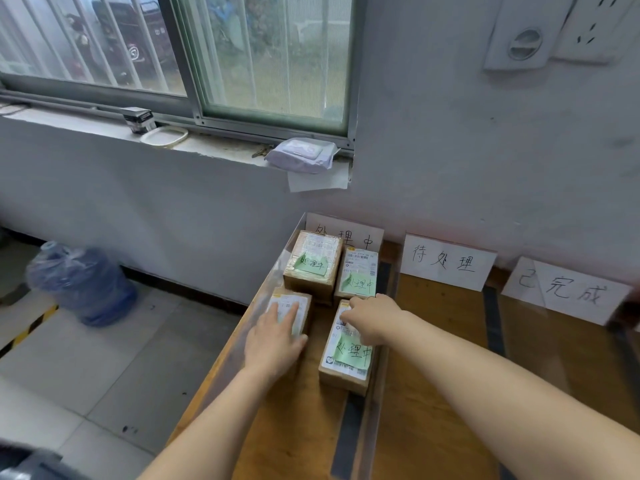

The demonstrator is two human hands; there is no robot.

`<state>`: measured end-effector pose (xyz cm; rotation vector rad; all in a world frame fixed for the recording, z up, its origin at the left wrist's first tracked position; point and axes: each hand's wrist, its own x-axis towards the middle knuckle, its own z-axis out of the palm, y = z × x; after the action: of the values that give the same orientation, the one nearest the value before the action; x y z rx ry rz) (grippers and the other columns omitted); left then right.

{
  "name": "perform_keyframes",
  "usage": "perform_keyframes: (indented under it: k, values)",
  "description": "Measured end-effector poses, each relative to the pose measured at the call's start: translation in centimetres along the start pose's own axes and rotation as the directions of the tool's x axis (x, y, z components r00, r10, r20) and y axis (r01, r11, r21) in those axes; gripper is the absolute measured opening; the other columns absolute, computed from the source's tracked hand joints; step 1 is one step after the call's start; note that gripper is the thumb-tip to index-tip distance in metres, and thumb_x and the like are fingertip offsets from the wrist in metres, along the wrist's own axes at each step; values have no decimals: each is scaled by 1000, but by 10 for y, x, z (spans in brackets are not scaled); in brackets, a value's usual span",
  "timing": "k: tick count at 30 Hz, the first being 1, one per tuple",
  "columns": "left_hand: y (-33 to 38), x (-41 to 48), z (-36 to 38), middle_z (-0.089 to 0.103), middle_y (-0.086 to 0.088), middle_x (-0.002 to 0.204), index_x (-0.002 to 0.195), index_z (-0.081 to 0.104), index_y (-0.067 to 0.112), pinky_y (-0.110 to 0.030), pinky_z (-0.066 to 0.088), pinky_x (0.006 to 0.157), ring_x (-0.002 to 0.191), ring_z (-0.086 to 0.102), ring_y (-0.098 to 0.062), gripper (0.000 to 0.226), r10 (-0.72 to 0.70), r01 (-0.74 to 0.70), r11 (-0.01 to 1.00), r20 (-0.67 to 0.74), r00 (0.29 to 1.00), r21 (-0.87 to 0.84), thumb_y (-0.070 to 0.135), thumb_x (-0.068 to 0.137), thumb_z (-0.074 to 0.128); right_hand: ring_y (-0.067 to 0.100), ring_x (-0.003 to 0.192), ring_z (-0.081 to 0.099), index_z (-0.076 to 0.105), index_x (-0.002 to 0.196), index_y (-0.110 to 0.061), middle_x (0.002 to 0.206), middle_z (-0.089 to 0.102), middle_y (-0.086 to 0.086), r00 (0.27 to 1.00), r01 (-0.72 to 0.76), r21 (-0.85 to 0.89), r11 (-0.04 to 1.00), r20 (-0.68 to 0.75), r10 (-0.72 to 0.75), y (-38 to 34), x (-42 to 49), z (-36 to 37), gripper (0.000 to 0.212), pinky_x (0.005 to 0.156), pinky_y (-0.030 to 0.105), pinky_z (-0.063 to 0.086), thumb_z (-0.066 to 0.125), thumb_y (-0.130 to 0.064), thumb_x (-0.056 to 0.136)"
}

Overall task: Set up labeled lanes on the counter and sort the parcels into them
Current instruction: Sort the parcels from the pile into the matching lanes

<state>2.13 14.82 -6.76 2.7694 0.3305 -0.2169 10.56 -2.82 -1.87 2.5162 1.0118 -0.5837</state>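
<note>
- Four parcels sit in a two-by-two block at the surface's (433,375) far left corner, in the left lane under the left card (360,237).
- They are the far-left parcel (313,263), far-right parcel (358,273), near-left parcel (293,298) and near-right parcel (346,358).
- The parcels are small taped cardboard boxes. They look stiff and probably light, and the glossy tape may be slick.
- Three carry a green note, loose paper best left alone. Holding a box by its long sides, or pushing on a flat top, seems safest.
- The left hand (273,336) lies flat with straight fingers on the near-left parcel, at the surface's left edge.
- The right hand (372,318) bends its fingers down onto the near-right parcel's far end. I cannot tell whether it grips or only presses.
- Dark tape (493,320) divides the lanes.
- The middle card (446,263) and right card (564,289) lean on the wall at the back edge.
</note>
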Motion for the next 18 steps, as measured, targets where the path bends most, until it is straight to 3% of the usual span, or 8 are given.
perform_keyframes:
  k: [4, 7, 11, 18]
  values:
    - [2, 5, 1, 6, -4, 160, 150, 11, 39, -50, 19, 117, 147, 7, -27, 80, 50, -78, 983, 165, 985, 168, 65, 84, 49, 32, 113, 53, 42, 140, -28, 137, 41, 10, 1000, -26, -3, 1000, -4, 26, -2, 2, 3, 55, 83, 43, 47, 64, -23, 89]
    - [5, 7, 1, -2, -3, 161, 150, 4, 40, -57, 17, 115, 147, -1, -31, 86, 43, -86, 976, 210, 977, 201, 50, 85, 59, 34, 111, 53, 42, 139, -26, 138, 38, 11, 999, -37, 0, 999, 12, 37, -4, 2, 0, 57, 81, 43, 46, 66, -21, 88]
    - [8, 12, 0, -1, -4, 161, 149, 5, 39, -58, 22, 112, 147, 0, -31, 79, 54, -89, 977, 184, 981, 191, 36, 89, 56, 33, 108, 54, 41, 139, -25, 138, 39, 11, 999, -36, -30, 999, 11, 36, -6, 2, -2, 55, 78, 42, 43, 65, -20, 90]
    - [16, 17, 4, 2, -5, 160, 149, 10, 39, -54, 21, 113, 146, 3, -30, 75, 36, -53, 990, 134, 990, 127, 45, 89, 55, 31, 108, 57, 40, 141, -25, 137, 41, 10, 1000, -22, -46, 999, 11, 22, -6, 2, -2, 55, 68, 36, 42, 63, -18, 91]
